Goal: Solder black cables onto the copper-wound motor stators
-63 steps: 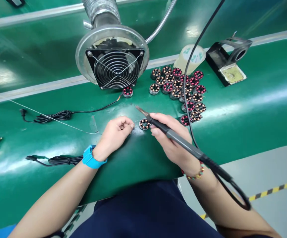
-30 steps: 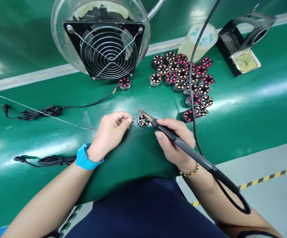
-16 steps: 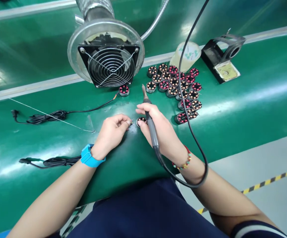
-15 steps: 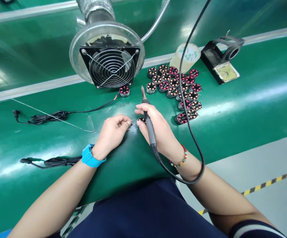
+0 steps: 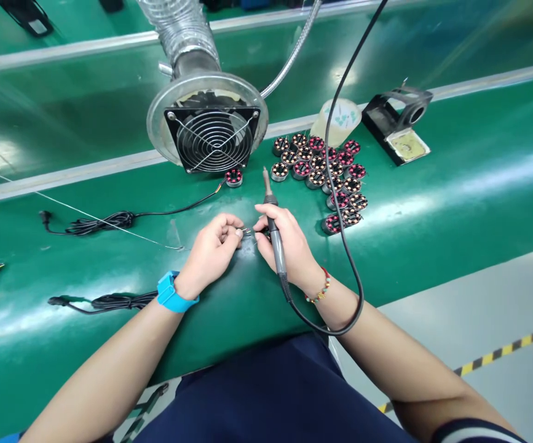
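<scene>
Since the earliest frame, your right hand (image 5: 296,249) has swung the iron (image 5: 277,246) from a leftward slant to pointing away from you, and its thumb and fingertips have come in around the coil (image 5: 265,233). Across the tabletop (image 5: 432,246), the fan (image 5: 217,140) faces your work, with the batch (image 5: 315,179) of other coils to its right and the stand (image 5: 380,120) beyond them. Your right hand is wrapped on the iron's handle while its fingertips steady the coil; your left hand (image 5: 215,246) pinches the leads (image 5: 246,232). The coil lies between your hands, mostly hidden by the right fingers; the leads' tips end just beside it, and whether they touch its thin wires you cannot tell from here. The step looks like matching leads to coil wires ahead of soldering; the next move probably calls for a steady left pinch, keeping the iron's tip clear until the ends meet.
</scene>
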Tool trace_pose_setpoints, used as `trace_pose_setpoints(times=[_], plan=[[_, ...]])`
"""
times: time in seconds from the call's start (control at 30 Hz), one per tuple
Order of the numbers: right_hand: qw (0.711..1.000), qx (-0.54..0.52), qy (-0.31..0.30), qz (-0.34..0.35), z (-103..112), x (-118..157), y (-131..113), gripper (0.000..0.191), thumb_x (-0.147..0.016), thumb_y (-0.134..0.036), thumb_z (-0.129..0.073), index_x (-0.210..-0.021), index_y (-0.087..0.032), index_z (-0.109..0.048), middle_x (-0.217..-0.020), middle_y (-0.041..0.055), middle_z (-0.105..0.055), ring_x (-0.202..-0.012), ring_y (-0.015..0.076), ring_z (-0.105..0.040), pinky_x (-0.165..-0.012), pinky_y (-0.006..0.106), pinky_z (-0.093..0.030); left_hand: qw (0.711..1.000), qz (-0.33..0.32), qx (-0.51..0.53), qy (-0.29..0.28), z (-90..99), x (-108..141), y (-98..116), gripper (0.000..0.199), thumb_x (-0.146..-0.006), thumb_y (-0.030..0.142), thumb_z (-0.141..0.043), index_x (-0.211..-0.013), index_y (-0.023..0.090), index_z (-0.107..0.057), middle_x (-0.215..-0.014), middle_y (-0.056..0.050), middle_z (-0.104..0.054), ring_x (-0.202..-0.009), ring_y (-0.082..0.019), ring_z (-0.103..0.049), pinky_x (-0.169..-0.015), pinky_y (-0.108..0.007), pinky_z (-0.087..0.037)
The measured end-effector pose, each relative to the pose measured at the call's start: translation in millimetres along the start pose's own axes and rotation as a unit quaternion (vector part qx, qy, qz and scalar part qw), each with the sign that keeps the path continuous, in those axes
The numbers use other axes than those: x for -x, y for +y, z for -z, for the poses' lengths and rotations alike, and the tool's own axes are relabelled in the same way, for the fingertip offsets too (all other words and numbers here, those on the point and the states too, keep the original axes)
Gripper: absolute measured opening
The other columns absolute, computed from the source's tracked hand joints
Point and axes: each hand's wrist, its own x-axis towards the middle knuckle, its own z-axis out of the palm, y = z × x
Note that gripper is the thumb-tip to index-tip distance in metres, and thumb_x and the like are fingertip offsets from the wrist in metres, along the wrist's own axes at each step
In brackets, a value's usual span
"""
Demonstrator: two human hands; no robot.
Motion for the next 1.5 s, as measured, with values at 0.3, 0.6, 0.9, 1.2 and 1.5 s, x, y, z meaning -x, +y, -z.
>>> trace_pose_setpoints(times=[0.3,0.6,0.9,1.2,1.5], plan=[[0.999,-0.023,-0.022,-0.028,-1.7,0.4,0.2,0.041,-0.084,-0.014,-0.052,-0.122,-0.026,-0.046,-0.086,-0.0003,-0.066,-0.092,0.0214,-0.06,-0.09,0.04,-0.043,1.0,-0.01,0.0,-0.005,0.0,1.0,-0.1,0.008,-0.083,0.024,-0.052,-0.078,0.019,-0.051,-0.065,0.003,-0.055,-0.059,-0.011,-0.051,-0.058,-0.023,-0.039],[0.989,-0.124,-0.026,-0.079,-2.5,-0.7,1.6,0.042,-0.083,-0.015,-0.054,-0.122,-0.025,-0.043,-0.083,-0.0032,-0.064,-0.081,0.0154,-0.063,-0.082,0.034,-0.047,0.996,-0.059,-0.066,-0.015,1.5,4.3,-0.1,0.012,-0.086,0.028,-0.053,-0.083,0.018,-0.058,-0.076,0.0,-0.06,-0.066,-0.013,-0.052,-0.062,-0.024,-0.041],[0.988,-0.126,-0.042,-0.073,-1.6,0.4,2.3,0.041,-0.084,-0.016,-0.053,-0.123,-0.025,-0.042,-0.086,-0.0026,-0.066,-0.085,0.0163,-0.064,-0.086,0.035,-0.046,0.981,-0.107,-0.159,-0.001,2.8,3.0,6.6,0.01,-0.082,0.016,-0.052,-0.079,0.018,-0.062,-0.078,-0.001,-0.061,-0.071,-0.013,-0.052,-0.067,-0.024,-0.04],[0.997,0.002,-0.069,0.021,2.2,-2.3,2.5,0.042,-0.084,-0.012,-0.05,-0.123,-0.025,-0.044,-0.091,0.0005,-0.069,-0.095,0.0229,-0.058,-0.087,0.039,-0.042,0.99,-0.054,-0.128,0.024,0.9,-0.9,3.6,0.01,-0.076,0.013,-0.051,-0.07,0.017,-0.059,-0.073,0.001,-0.06,-0.065,-0.012,-0.05,-0.064,-0.024,-0.039],[0.999,-0.012,-0.038,-0.017,1.5,-2.4,-0.1,0.042,-0.084,-0.013,-0.054,-0.124,-0.023,-0.049,-0.093,0.0014,-0.07,-0.098,0.0234,-0.058,-0.091,0.04,-0.044,0.993,-0.049,-0.101,0.021,-0.3,-1.7,1.4,0.01,-0.074,0.013,-0.051,-0.07,0.017,-0.06,-0.073,0.002,-0.061,-0.065,-0.011,-0.051,-0.064,-0.023,-0.039]])
